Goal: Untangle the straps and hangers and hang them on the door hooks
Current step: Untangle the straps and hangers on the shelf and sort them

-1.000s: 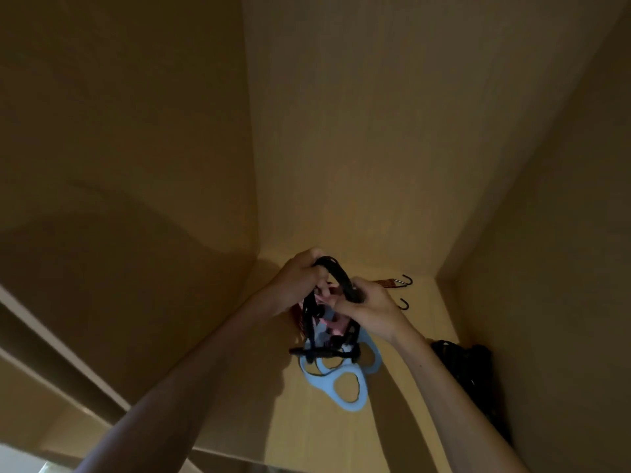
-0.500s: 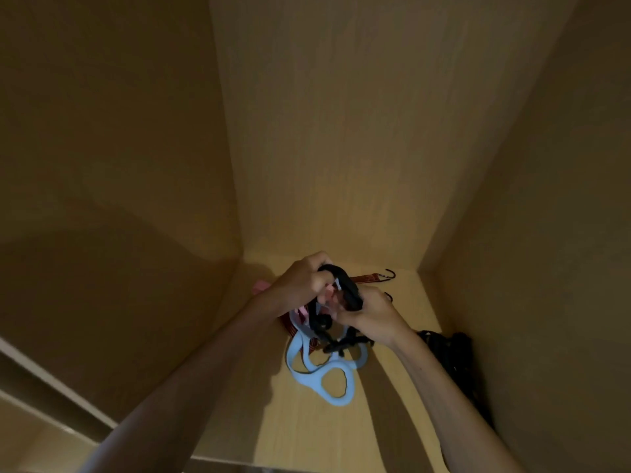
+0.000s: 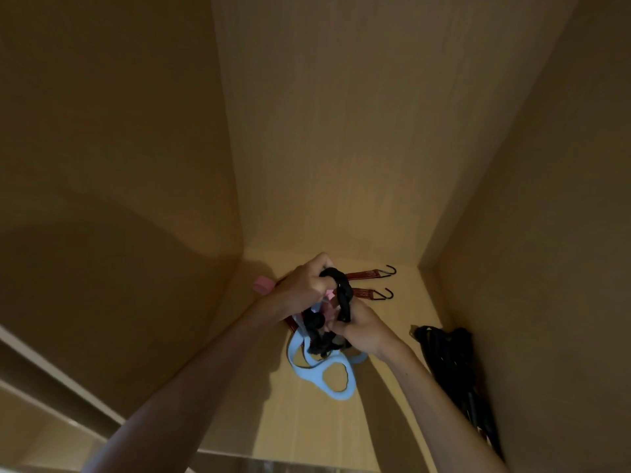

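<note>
Black strap [image 3: 343, 295]: arching between both fists, left hand [image 3: 302, 288] curling round upper end, right hand [image 3: 363, 331] pinching lower end. Probably needing slow feeding of the loop out, not yanking. Dangling just below fingers, smooth pale-blue plastic hanger [image 3: 327, 377]; lying just beyond fingertips, woven red cords [image 3: 367, 275] ending in thin wire hooks [image 3: 391, 269].

Two hands [image 3: 304, 288], two red hooked strap ends [image 3: 370, 274], one black strap [image 3: 343, 295], one blue hanger [image 3: 319, 377], one pink piece [image 3: 262, 285], one black heap [image 3: 447, 356].

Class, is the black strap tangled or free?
Tangled: the black strap knots with the blue hanger, gripped by the left hand and right hand.
</note>
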Action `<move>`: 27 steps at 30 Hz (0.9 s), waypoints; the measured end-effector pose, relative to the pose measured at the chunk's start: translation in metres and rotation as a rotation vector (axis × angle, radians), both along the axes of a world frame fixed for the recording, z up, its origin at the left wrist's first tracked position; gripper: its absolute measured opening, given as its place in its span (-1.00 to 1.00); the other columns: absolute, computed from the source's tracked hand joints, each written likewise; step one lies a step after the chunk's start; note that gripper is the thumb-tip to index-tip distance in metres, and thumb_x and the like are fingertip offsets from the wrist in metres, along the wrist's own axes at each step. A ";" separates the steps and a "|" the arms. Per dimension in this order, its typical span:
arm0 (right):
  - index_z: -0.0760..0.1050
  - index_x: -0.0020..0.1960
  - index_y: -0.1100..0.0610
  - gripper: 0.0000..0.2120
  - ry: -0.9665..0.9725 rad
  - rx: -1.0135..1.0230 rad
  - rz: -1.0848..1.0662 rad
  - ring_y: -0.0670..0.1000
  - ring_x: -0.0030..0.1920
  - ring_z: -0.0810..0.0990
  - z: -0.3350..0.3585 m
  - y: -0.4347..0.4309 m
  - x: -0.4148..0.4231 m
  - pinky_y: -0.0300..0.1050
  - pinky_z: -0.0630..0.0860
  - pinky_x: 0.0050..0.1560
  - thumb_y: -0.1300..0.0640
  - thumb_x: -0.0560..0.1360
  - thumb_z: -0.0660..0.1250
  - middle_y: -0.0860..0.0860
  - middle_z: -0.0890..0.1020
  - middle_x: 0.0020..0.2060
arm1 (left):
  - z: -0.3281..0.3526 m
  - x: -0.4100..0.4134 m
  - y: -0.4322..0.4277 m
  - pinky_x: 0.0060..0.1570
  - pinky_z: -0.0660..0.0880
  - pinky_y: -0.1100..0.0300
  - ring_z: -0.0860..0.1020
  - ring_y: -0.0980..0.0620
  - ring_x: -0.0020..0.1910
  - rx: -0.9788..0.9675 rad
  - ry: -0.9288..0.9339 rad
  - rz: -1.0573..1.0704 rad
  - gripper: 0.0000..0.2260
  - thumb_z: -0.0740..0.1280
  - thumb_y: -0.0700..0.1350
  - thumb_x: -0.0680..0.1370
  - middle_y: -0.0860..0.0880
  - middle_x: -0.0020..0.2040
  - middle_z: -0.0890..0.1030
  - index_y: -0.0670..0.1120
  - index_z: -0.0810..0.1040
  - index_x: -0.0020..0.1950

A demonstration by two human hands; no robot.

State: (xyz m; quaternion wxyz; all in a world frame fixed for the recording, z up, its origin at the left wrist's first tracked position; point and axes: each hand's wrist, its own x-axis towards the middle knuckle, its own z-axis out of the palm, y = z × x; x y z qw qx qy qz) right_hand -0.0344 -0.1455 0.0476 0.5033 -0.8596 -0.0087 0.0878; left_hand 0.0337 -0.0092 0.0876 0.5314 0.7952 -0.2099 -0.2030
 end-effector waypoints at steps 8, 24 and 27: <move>0.47 -0.10 0.21 -0.93 0.063 0.263 -0.032 -0.01 -0.18 0.57 0.008 0.006 -0.007 -0.18 0.49 -0.12 0.34 0.46 0.27 0.05 0.60 -0.28 | -0.001 -0.003 0.006 -0.18 0.37 0.03 0.47 -0.04 -0.25 0.094 -0.014 0.026 -0.90 0.25 -0.01 0.38 0.00 -0.30 0.49 0.11 0.32 -0.26; 0.49 -0.07 -0.04 -0.75 -0.051 0.137 -0.064 -0.01 -0.15 0.57 0.004 0.006 -0.007 -0.12 0.46 -0.11 0.29 0.39 0.34 0.09 0.61 -0.19 | 0.010 -0.004 -0.001 -0.24 0.41 0.06 0.47 -0.04 -0.42 -0.003 0.028 -0.015 -0.92 0.25 -0.25 0.43 -0.10 -0.42 0.49 -0.09 0.39 -0.21; 0.51 0.02 0.07 -0.73 -0.037 0.138 0.018 -0.11 -0.06 0.61 0.003 0.009 -0.007 -0.19 0.53 -0.02 0.19 0.35 0.46 0.00 0.65 -0.11 | 0.012 -0.005 -0.006 -0.28 0.40 0.09 0.44 -0.02 -0.46 -0.016 0.046 0.023 -0.87 0.21 -0.31 0.47 -0.10 -0.45 0.46 -0.11 0.38 -0.23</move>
